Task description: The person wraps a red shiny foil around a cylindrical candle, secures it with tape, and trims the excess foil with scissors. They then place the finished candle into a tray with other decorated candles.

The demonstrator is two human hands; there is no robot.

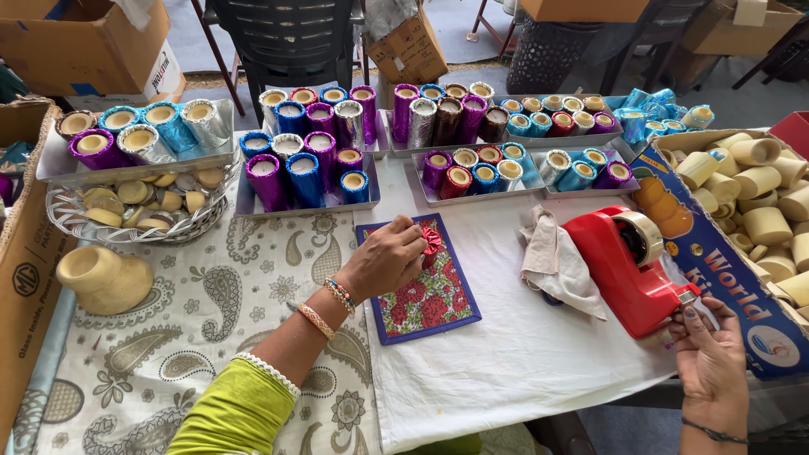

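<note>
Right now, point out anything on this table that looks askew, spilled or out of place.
Little stands out. A crumpled beige cloth lies loose beside the red tape dispenser, partly tucked under it. A few blue-wrapped pieces sit heaped off their tray at the far right, unlike the neat rows elsewhere. Nothing looks spilled or broken.

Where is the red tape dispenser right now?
In the head view, the red tape dispenser sits right of centre on the white cloth, between the crumpled beige rag and the right hand.
</note>
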